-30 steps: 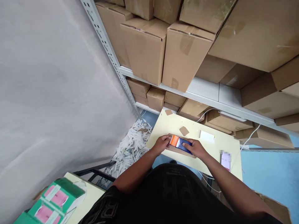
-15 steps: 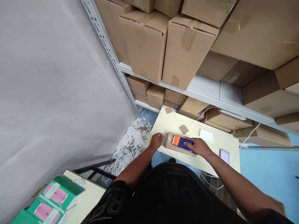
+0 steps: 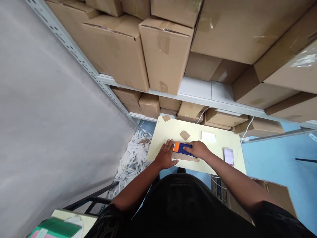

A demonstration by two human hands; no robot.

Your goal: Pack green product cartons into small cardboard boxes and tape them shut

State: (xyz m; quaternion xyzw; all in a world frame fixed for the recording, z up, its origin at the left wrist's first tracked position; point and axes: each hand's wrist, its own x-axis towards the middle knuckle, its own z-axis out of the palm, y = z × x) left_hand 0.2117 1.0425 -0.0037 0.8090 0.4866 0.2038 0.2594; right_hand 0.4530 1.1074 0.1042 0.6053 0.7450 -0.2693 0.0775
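A blue and orange packet [image 3: 181, 147] lies in a flat brown cardboard box [image 3: 184, 157] on a pale yellow table [image 3: 218, 162]. My left hand [image 3: 165, 155] rests at the box's left end with its fingers stretched out flat against it. My right hand [image 3: 198, 150] lies on top of the packet's right part, fingers pressing it down. Which part of the box is under my hands I cannot see.
On the table lie two brown cardboard scraps [image 3: 184, 135], a white card [image 3: 208, 137] and a phone [image 3: 228, 156]. Metal shelves [image 3: 198, 96] packed with cardboard boxes rise behind. White paper strips [image 3: 132, 160] pile on the floor at left. Green and pink boxes [image 3: 54, 228] sit bottom left.
The camera tilted up and to the right. My left hand opened out flat against the box's left end. The packet sits lower in the box under my right hand.
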